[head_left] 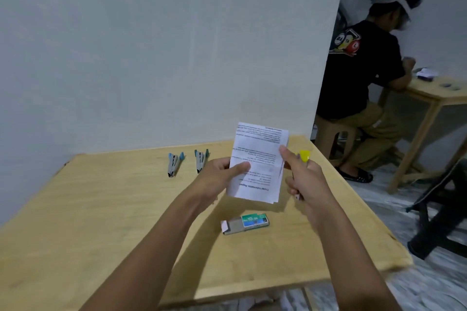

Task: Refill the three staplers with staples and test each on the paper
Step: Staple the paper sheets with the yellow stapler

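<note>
Staplers: two blue (175, 163) (201, 160) lie on table (101, 209).
Left hand (222, 177): pinches paper (257, 164).
Right hand (303, 179): closed around yellow stapler (304, 156).
Box (245, 223): open, near paper.

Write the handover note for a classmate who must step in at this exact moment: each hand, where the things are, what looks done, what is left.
Left hand: holds the folded paper up above the table.
Right hand: grips the yellow stapler at the paper's right edge.
Two blue staplers lie side by side near the table's far edge.
Staple box lies slid open on the table, nearer the wearer than the paper.
Done: cannot tell which staplers are refilled.
Left: the yellow stapler's test on the paper looks under way; check the blue ones.
</note>
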